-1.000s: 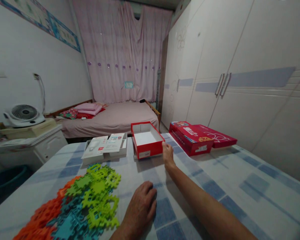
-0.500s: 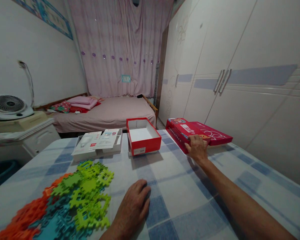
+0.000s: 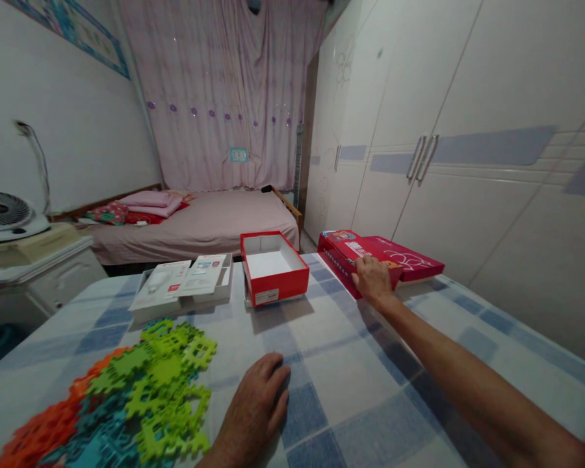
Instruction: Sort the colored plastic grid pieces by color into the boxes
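Note:
My right hand (image 3: 373, 278) reaches forward to a red printed cardboard box (image 3: 338, 260) at the table's far right. Its fingers bend over the box's near top edge, with the thumb at the side; the fingertips are partly hidden. My left hand (image 3: 256, 406) rests on the checked tablecloth near the front, holding nothing, its fingers loosely extended. Left of it lies a heap of plastic interlocking pieces: lime green pieces (image 3: 168, 370), teal pieces (image 3: 104, 432) and orange-red pieces (image 3: 43, 429).
A topless red box (image 3: 280, 286) with a white inside stands mid-table at the back. Left of it is a shallow white box (image 3: 156, 312) with printed cards. A flat red box (image 3: 414, 257) lies behind the printed one. Beyond are a bed (image 3: 224, 218) and wardrobe (image 3: 492, 214).
The view has turned slightly right, so everything sits a little further left. My right hand has shifted slightly left along the red box. My left hand still rests on the table.

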